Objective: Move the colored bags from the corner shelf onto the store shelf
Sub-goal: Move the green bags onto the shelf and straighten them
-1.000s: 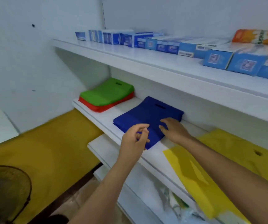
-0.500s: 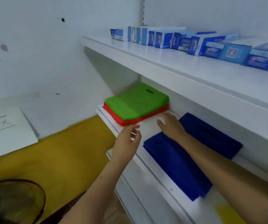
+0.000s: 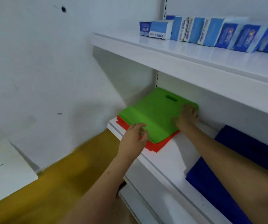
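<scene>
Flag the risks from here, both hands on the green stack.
1. The green bags lie on the red bags, whose edges stick out beneath. The left hand at the front edge could catch red ones too, or drag them off the shelf.
2. The right hand only rests on top at the far corner, so a loose stack could fan out when lifted.

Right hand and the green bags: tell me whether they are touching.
Touching. The head view shows the right hand lying flat on the far right part of the green bags, its fingers spread on the top bag near the handle cutout.
</scene>
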`<state>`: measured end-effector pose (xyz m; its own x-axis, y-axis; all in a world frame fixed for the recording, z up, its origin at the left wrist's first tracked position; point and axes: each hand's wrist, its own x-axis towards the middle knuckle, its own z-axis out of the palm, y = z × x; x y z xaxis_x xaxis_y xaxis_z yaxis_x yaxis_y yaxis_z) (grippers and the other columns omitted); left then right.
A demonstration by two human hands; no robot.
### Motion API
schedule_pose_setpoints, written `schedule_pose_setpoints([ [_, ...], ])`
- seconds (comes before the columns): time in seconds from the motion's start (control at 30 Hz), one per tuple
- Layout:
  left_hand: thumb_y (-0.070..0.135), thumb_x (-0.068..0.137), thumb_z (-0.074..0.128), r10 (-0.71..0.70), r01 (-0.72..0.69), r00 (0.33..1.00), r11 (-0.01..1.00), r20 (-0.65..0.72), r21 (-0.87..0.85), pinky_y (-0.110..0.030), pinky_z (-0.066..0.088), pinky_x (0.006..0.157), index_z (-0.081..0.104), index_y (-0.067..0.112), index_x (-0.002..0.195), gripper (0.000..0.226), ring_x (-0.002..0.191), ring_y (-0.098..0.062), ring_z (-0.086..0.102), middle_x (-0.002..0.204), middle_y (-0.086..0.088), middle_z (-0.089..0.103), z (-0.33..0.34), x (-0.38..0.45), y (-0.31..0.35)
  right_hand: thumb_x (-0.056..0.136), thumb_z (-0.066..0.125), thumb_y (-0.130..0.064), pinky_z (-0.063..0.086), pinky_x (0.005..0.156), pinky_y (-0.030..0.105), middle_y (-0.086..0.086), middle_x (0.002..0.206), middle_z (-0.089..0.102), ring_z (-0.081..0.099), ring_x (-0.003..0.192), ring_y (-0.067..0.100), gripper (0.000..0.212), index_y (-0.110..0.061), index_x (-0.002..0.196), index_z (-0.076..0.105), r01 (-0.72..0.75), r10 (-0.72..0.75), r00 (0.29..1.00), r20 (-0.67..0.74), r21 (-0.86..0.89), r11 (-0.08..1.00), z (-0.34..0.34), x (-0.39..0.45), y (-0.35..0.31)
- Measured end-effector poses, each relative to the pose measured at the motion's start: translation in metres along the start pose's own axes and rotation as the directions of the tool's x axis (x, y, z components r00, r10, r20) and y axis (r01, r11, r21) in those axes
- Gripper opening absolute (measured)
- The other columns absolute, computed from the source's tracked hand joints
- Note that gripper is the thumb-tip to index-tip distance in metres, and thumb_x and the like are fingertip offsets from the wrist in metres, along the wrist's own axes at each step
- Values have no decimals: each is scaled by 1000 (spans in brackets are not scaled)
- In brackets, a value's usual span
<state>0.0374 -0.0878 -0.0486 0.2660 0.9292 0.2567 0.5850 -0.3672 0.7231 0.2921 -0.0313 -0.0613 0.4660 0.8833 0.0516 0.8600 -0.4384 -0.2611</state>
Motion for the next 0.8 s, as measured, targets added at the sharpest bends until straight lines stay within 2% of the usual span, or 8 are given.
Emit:
schedule_pose_setpoints([
  [0.17,34,97,54,100,-105,993,991,63,78,-36,48,97,59,21,133,39,109,-14,56,121,2,58,-15,58,-36,96,45,-52,8,120,44,15,161,10,5,148,34,81,-7,154,11,-55,55,998,-14,-66,996,23,10,0],
  [0.27,40,92,60,195,-194,981,944,20,266,-41,31,113,52,15,140,55,134,-29,40,140,-8,51,-12,95,-55,96,46,-51,12,119,45,14,160,15,9,147,35,77,-8,153,17,-81,78,996,-40,-85,993,27,14,-5],
  [0.37,59,92,50,94,-173,975,891,202,419,-46,3,122,26,14,156,81,152,-26,11,162,-7,26,0,118,-80,96,48,-50,11,117,43,7,161,17,10,147,33,73,-15,153,20,-132,130,991,-32,-97,986,26,14,-11],
  [0.43,66,95,38,40,-157,964,884,264,440,-44,-11,119,22,15,158,82,153,-19,2,165,-2,19,9,118,-94,96,49,-46,12,115,40,5,159,24,14,147,30,65,-18,151,28,-141,135,989,-62,-109,984,26,14,-15],
  [0.5,63,98,34,58,-165,968,884,246,438,-42,-18,116,31,19,155,72,153,-18,8,163,1,26,14,115,-96,98,49,-38,15,111,35,7,151,40,25,143,28,49,-18,142,46,-103,90,987,-130,-98,990,32,12,-19],
  [0.6,51,102,38,130,-222,966,860,224,460,-45,-17,117,48,22,146,54,149,-21,26,154,2,43,19,115,-87,98,42,-31,20,105,32,6,127,63,47,125,27,33,-21,116,68,-58,44,971,-235,-52,997,42,9,-24],
  [0.67,39,102,45,174,-253,960,872,218,420,-52,-5,123,58,19,138,43,145,-22,35,147,-1,53,22,112,-86,95,43,-27,21,98,28,4,113,69,54,113,26,32,-24,104,73,-43,44,969,-245,9,999,41,4,-24],
  [0.8,16,100,52,172,-183,982,965,76,189,-53,15,123,57,6,136,38,145,-27,34,150,-11,47,17,90,-72,89,53,-14,41,75,32,7,89,69,60,87,27,19,-16,84,71,-24,77,955,-286,184,983,16,-25,-19],
])
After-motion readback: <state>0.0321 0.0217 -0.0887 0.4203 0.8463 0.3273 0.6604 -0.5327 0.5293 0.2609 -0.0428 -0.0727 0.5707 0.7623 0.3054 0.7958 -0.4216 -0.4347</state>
